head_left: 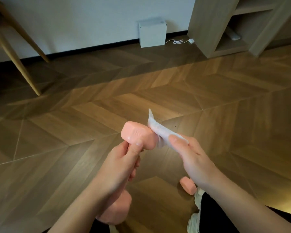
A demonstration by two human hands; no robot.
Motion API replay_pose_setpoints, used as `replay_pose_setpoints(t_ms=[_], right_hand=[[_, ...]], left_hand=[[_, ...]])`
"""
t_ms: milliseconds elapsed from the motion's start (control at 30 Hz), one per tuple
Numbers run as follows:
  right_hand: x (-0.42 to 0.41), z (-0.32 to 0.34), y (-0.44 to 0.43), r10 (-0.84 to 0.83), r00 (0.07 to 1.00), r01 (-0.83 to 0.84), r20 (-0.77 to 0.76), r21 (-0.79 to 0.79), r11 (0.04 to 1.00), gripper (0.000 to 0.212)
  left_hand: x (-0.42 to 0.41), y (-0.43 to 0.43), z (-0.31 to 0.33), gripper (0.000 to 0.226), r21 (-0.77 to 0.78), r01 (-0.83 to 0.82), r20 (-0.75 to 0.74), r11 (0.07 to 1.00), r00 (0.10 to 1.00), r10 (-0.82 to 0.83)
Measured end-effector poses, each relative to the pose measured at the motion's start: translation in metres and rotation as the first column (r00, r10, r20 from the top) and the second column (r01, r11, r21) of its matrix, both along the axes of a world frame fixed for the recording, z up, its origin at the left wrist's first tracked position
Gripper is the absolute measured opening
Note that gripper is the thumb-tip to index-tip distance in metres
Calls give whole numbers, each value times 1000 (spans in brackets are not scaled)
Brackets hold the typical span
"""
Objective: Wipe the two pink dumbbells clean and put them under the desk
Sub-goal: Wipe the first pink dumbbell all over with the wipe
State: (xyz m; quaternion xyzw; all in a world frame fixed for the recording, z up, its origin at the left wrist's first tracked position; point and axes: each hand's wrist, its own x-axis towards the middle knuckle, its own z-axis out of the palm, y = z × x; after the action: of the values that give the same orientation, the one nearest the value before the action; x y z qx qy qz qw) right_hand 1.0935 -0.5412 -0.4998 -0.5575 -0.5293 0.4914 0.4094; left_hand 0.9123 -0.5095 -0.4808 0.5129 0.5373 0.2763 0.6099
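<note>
We are holding the pink dumbbell (138, 137), probably dense and slick, above the floor (225, 98), left grip (124, 158) clamped round its narrow handle, right grip (193, 158) pinching a limp wipe (163, 132) against its head.

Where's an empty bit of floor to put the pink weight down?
Bare floor stretches wide ahead of the held dumbbell, between the wooden legs on the left and the shelf unit on the right, back to the white box. It is crowded close to the person, where the second dumbbell lies.
</note>
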Motion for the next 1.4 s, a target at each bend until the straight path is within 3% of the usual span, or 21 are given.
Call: replay_pose_setpoints(t_ms=[133, 300, 400, 833, 1000, 1133, 1400], right_hand=[[-2, -5, 6, 17, 1000, -17, 12, 28, 999, 46], [4, -1, 0, 17, 999, -13, -37, 95, 995, 35], [4, -2, 2, 2, 1000, -2, 2, 71, 997, 48], [3, -1, -2, 25, 999, -22, -19, 153, 988, 41], [4, 1, 1, 7, 997, 3, -74, 130, 991, 43], [5, 0, 2, -3, 995, 13, -95, 97, 995, 42], [9, 0, 4, -43, 990, 49, -133, 47, 998, 43]], left_hand=[[1, 2, -7, 60, 81, 56, -56, 995, 997, -51], [8, 5, -10, 64, 16, -19, -13, 1000, 1000, 19], [9, 3, -11, 57, 20, -26, 20, 999, 999, 26], [11, -4, -14, 52, 78, 12, 33, 997, 999, -14], [7, -4, -15, 59, 132, 139, -54, 981, 990, -133], [8, -5, -17, 67, 111, 147, -73, 983, 988, -140], [10, -5, -18, 63, 158, 223, -129, 962, 970, -203]])
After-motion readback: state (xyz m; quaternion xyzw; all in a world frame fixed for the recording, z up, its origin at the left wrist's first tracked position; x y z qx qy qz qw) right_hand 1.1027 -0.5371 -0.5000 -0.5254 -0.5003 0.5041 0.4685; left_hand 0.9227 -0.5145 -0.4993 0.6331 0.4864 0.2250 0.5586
